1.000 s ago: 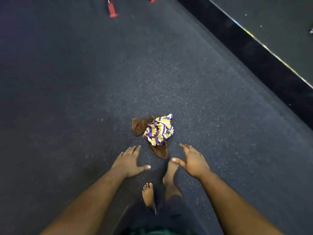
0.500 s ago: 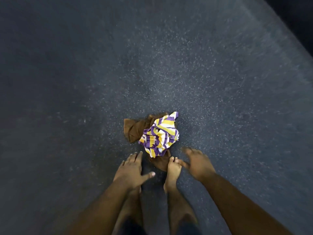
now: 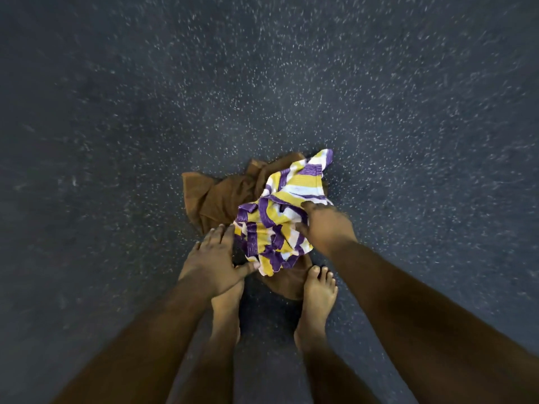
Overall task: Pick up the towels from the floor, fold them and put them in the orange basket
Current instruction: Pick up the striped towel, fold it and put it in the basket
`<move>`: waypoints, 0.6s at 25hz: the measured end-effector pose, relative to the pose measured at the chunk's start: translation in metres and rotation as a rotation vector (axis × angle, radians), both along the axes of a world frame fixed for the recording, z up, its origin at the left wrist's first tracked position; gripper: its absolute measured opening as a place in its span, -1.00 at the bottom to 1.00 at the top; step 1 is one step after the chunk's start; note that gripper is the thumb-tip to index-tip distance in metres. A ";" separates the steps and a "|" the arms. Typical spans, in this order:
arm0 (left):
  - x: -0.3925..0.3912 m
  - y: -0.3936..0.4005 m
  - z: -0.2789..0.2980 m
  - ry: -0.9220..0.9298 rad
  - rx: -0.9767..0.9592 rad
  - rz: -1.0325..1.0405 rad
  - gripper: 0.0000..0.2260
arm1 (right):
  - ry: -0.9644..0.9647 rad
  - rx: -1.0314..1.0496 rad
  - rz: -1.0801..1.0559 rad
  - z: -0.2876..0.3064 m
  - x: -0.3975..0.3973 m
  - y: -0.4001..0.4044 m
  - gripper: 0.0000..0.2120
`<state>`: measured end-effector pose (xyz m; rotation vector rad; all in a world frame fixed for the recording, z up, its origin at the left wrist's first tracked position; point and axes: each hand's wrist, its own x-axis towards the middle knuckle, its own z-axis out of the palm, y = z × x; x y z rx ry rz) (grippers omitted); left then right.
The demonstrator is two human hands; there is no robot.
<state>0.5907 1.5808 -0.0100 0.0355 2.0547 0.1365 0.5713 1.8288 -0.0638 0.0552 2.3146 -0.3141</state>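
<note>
A crumpled striped towel (image 3: 280, 211) in purple, yellow and white lies on the dark floor, on top of a brown towel (image 3: 218, 196) that spreads out to its left and under it. My left hand (image 3: 213, 258) is open, fingers spread, at the striped towel's near left edge, the thumb touching it. My right hand (image 3: 323, 225) is blurred and rests on the striped towel's right side; whether its fingers have closed on the cloth is not clear. The orange basket is not in view.
My two bare feet (image 3: 316, 298) stand just behind the towels, the right one touching the brown towel's near edge. Dark speckled floor (image 3: 408, 112) stretches all around.
The view has dropped closer to the floor. Both hands have moved forward from in front of my feet onto the striped towel, the right one reaching furthest.
</note>
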 end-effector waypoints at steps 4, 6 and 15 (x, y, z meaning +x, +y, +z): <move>0.006 -0.008 -0.026 -0.022 0.009 -0.026 -0.02 | -0.030 0.070 0.017 -0.031 0.013 -0.021 -0.76; 0.007 -0.010 -0.013 -0.009 0.016 -0.035 -0.04 | -0.013 0.046 -0.056 -0.016 0.028 -0.026 -0.76; -0.005 0.009 0.205 0.027 0.100 -0.208 -0.04 | 0.014 -0.040 -0.593 0.239 0.105 -0.005 -0.72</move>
